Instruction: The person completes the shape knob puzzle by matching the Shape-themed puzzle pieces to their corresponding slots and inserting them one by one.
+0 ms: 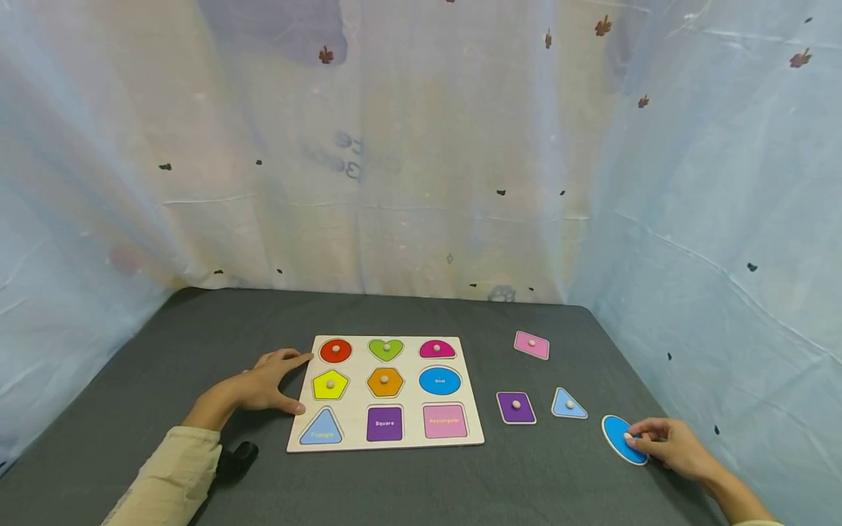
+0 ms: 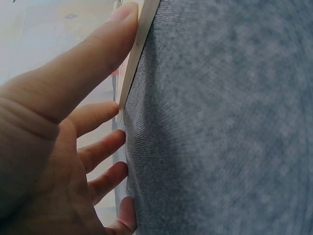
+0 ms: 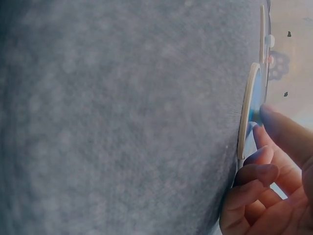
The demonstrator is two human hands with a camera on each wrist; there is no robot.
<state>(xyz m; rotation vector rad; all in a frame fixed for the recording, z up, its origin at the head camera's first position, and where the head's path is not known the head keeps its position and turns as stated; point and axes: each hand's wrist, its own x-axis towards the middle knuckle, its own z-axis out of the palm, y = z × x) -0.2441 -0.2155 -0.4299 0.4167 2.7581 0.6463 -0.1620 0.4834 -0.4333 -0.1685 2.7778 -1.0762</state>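
A wooden shape puzzle board point(image 1: 355, 444) lies on the dark cloth. Its red circle, green heart, magenta semicircle, yellow pentagon and orange hexagon spaces hold knobbed pieces, while the oval, triangle, square and rectangle spaces show printed words. My left hand point(image 1: 266, 383) touches the board's left edge with thumb and index finger, fingers spread; the left wrist view shows the thumb point(image 2: 93, 63) against the wooden edge. Far to the right, my right hand point(image 1: 677, 444) pinches the knob of a blue oval piece point(image 1: 618, 437). The right wrist view shows this oval point(image 3: 248, 112) edge-on, by the cloth.
Between the board and the right hand lie a purple square piece point(image 1: 509, 413), a light blue triangle piece point(image 1: 566, 405) and, farther back, a pink rectangle piece point(image 1: 526, 347). A black object point(image 1: 238, 462) is by the left wrist. Pale curtains point(image 1: 421, 183) hang behind and beside the table.
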